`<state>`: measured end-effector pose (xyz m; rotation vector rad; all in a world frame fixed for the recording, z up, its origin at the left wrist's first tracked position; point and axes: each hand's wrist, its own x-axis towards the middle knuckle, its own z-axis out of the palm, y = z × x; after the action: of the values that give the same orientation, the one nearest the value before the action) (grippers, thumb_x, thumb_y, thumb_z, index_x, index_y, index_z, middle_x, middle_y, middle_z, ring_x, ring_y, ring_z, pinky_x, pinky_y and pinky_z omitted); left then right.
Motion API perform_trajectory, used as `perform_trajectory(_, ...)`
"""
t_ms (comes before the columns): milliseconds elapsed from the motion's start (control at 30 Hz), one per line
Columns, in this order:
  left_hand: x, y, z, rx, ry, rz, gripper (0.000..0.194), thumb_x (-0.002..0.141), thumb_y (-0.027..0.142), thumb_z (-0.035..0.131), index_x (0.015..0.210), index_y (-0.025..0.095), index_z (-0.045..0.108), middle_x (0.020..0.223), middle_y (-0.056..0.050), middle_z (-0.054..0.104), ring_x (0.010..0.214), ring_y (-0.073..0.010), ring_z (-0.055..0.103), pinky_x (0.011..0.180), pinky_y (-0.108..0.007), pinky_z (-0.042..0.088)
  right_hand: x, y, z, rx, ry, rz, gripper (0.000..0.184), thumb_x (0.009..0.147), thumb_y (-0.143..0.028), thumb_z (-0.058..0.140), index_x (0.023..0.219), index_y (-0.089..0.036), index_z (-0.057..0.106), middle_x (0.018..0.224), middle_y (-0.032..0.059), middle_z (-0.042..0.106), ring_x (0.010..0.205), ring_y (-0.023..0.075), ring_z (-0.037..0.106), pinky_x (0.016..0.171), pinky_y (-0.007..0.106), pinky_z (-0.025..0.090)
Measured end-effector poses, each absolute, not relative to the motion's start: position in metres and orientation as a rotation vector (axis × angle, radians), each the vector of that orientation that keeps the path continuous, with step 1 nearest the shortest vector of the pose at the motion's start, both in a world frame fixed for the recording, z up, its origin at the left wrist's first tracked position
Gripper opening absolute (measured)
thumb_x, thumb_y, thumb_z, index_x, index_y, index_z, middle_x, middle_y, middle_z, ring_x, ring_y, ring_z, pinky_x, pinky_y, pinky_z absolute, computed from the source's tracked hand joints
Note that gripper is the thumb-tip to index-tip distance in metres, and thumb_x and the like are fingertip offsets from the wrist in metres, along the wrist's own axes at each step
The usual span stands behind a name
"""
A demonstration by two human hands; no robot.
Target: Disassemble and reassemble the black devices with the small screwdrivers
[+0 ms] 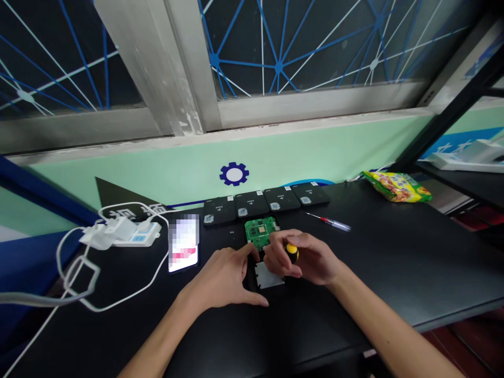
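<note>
An opened black case lies on the dark table, with a green circuit board at its far end and a flat silver metal plate at its near end. My left hand grips the case from the left, its index finger at the board's near edge and its thumb stretched along the near side. In my right hand is a screwdriver with a yellow and black handle, held over the board's near right part. My fingers hide the screwdriver's shaft and tip.
Several closed black boxes stand in a row behind. Right of them lies a second screwdriver with a clear handle, and a yellow-green snack packet. On the left are a lit phone, a white power strip and looping cables.
</note>
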<state>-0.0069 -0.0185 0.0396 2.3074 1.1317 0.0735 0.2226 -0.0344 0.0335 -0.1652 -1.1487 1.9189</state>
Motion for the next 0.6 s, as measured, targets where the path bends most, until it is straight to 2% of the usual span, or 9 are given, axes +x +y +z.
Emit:
perform_trajectory(67, -0.007, -0.020, 0.042, 2.292, 1.117, 0.126, 0.078, 0.065, 0.075, 0.090, 0.119, 0.026, 0.061, 0.072, 0.006, 0.060, 0.059, -0.0183, 0.057, 0.052, -0.028, 0.033, 0.223, -0.034, 0.033, -0.216, -1.171, 1.884, 0.045, 0.106, -0.035, 0.045, 0.073, -0.014, 0.068, 0.055, -0.0024, 0.044, 0.051, 0.0141, 0.036, 0.063, 0.033, 0.034)
perform_trajectory(133, -0.005, -0.022, 0.044, 2.278, 1.108, 0.176, 0.073, 0.069, 0.071, 0.089, 0.119, 0.026, 0.063, 0.072, 0.007, 0.057, 0.059, -0.0169, 0.053, 0.052, -0.028, 0.032, 0.223, -0.035, 0.034, -0.239, -1.154, 1.911, 0.048, 0.108, -0.040, 0.045, 0.076, -0.013, 0.069, 0.055, -0.0045, 0.039, 0.051, 0.0138, 0.033, 0.064, 0.032, 0.033)
perform_trajectory(233, 0.000, -0.026, 0.041, 2.286, 1.101, 0.229, 0.049, 0.078, 0.063, 0.087, 0.101, 0.025, 0.068, 0.071, 0.006, 0.055, 0.058, -0.0148, 0.048, 0.053, -0.029, 0.034, 0.224, -0.035, 0.037, -0.203, -1.074, 1.990, 0.035, 0.100, -0.046, 0.053, 0.085, -0.016, 0.064, 0.056, -0.0068, 0.036, 0.053, 0.0135, 0.028, 0.064, 0.031, 0.032)
perform_trajectory(300, 0.006, -0.030, 0.032, 2.318, 1.059, 0.287, 0.033, 0.085, 0.054, 0.085, 0.092, 0.024, 0.072, 0.074, 0.004, 0.058, 0.060, -0.0147, 0.050, 0.057, -0.029, 0.039, 0.224, -0.035, 0.037, -0.178, -1.038, 2.004, 0.028, 0.094, -0.044, 0.058, 0.087, -0.017, 0.062, 0.057, -0.0065, 0.040, 0.053, 0.0133, 0.029, 0.064, 0.031, 0.033)
perform_trajectory(400, 0.016, -0.039, 0.014, 2.358, 0.993, 0.462, 0.012, 0.094, 0.037, 0.079, 0.099, 0.026, 0.080, 0.080, 0.001, 0.065, 0.068, -0.0171, 0.060, 0.067, -0.031, 0.049, 0.223, -0.035, 0.035, -0.165, -1.063, 1.981, 0.033, 0.097, -0.043, 0.054, 0.078, -0.017, 0.063, 0.054, -0.0051, 0.040, 0.052, 0.0139, 0.032, 0.063, 0.031, 0.033)
perform_trajectory(500, 0.024, -0.047, -0.004, 2.371, 0.889, 0.693, 0.013, 0.094, 0.024, 0.080, 0.106, 0.026, 0.083, 0.099, -0.005, 0.074, 0.096, -0.0242, 0.070, 0.089, -0.038, 0.056, 0.222, -0.034, 0.032, -0.169, -1.077, 1.952, 0.050, 0.102, -0.045, 0.048, 0.062, -0.019, 0.060, 0.051, -0.0035, 0.036, 0.052, 0.0153, 0.035, 0.060, 0.033, 0.032)
perform_trajectory(600, 0.029, -0.053, -0.014, 2.383, 0.879, 0.794, 0.014, 0.096, 0.021, 0.080, 0.107, 0.028, 0.084, 0.106, -0.006, 0.076, 0.102, -0.0261, 0.069, 0.094, -0.043, 0.057, 0.221, -0.034, 0.033, -0.168, -1.057, 1.937, 0.055, 0.103, -0.044, 0.046, 0.055, -0.020, 0.056, 0.049, -0.0034, 0.032, 0.051, 0.0149, 0.032, 0.058, 0.034, 0.029)
